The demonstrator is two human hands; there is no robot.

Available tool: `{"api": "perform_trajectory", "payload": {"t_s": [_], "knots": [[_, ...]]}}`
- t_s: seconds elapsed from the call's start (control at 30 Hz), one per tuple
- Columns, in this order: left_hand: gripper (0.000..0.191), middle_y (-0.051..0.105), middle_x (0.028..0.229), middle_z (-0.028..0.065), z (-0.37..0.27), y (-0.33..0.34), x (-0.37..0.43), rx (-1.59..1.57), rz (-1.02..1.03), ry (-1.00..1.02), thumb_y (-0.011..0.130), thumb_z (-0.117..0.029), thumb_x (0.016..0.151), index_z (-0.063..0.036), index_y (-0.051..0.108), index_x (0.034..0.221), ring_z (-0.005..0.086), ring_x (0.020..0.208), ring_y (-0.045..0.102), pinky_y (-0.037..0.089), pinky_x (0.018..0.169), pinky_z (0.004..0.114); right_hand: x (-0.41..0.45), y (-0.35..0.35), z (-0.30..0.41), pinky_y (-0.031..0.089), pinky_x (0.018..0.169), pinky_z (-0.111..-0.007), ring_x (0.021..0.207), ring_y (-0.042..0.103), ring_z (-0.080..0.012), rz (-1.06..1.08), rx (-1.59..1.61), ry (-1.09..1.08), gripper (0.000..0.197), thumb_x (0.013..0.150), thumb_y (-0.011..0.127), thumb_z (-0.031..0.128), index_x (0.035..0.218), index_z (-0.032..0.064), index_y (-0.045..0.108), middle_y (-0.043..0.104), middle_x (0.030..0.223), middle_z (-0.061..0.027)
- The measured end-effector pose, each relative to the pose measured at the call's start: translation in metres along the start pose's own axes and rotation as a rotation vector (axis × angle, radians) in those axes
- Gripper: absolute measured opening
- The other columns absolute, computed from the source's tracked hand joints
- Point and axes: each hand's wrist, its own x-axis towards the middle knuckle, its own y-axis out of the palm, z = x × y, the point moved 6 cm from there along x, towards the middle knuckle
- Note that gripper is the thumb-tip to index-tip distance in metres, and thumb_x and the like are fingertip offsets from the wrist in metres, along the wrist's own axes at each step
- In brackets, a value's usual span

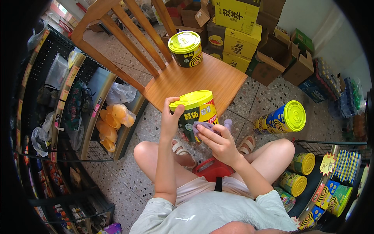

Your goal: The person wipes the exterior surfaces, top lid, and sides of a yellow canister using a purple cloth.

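Observation:
Tilted in front of me is a black-and-yellow mosquito-coil tub (189, 117) with a bright yellow lid. My left hand (171, 118) grips its left side, the thumb near the lid's edge. A purple cloth (201, 130) is held in my right hand (222, 143) and pressed against the lower front of the tub. One end of the cloth sticks up behind the fingers. A similar lidded tub (187, 51) stands on the seat of a wooden chair (201, 77), by the backrest.
A blue-and-yellow tub (280, 117) stands on the speckled floor to the right. Shelves (87, 146) with bagged orange slippers (114, 124) line the left; another shelf (304, 201) holds tubs at lower right. Cartons (239, 44) are stacked behind the chair. A red plastic stool (214, 169) is under me.

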Motion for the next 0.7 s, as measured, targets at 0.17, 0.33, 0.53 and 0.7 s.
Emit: {"api": "perform_trajectory", "payload": {"t_s": [0.17,0.33,0.53,0.7], "knots": [[0.047,0.059,0.104,0.0063,-0.002,-0.001,-0.002,-0.06,0.005,-0.018,0.066,-0.042,0.092,-0.0047,0.053,0.117,0.012,0.094,0.055,0.046,0.083,0.025,-0.017,0.004,0.003,0.047,0.082,-0.03,0.097,0.053,-0.0197,0.024,0.051,0.005,0.034,0.076,0.066,0.008,0.109,0.0067,0.072,0.064,0.13,0.0029],[0.048,0.061,0.108,0.0077,0.011,-0.011,0.0,-0.148,-0.018,-0.108,0.064,-0.045,0.093,-0.0041,0.055,0.117,0.0144,0.1,0.057,0.046,0.088,0.026,-0.028,0.009,0.008,0.048,0.084,-0.032,0.096,0.053,-0.0225,0.032,0.101,0.03,0.037,0.073,0.063,0.001,0.109,0.0036,0.072,0.064,0.13,0.0002],[0.029,0.064,0.111,0.0107,-0.024,-0.012,-0.002,0.159,-0.188,0.301,0.058,-0.027,0.099,-0.0005,0.064,0.107,0.0209,0.11,0.057,0.04,0.101,0.031,-0.023,0.013,0.013,0.049,0.085,-0.033,0.094,0.053,-0.0248,0.004,0.135,0.026,0.041,0.069,0.062,-0.004,0.108,0.0007,0.071,0.064,0.13,-0.0024],[0.02,0.064,0.11,0.0089,-0.028,-0.008,-0.006,0.09,-0.169,0.245,0.06,-0.018,0.098,-0.0002,0.064,0.105,0.0179,0.108,0.057,0.042,0.096,0.029,-0.017,0.014,0.015,0.05,0.083,-0.033,0.093,0.053,-0.0243,-0.004,0.145,0.036,0.04,0.07,0.063,-0.003,0.109,0.0007,0.071,0.063,0.13,-0.0024]]}}
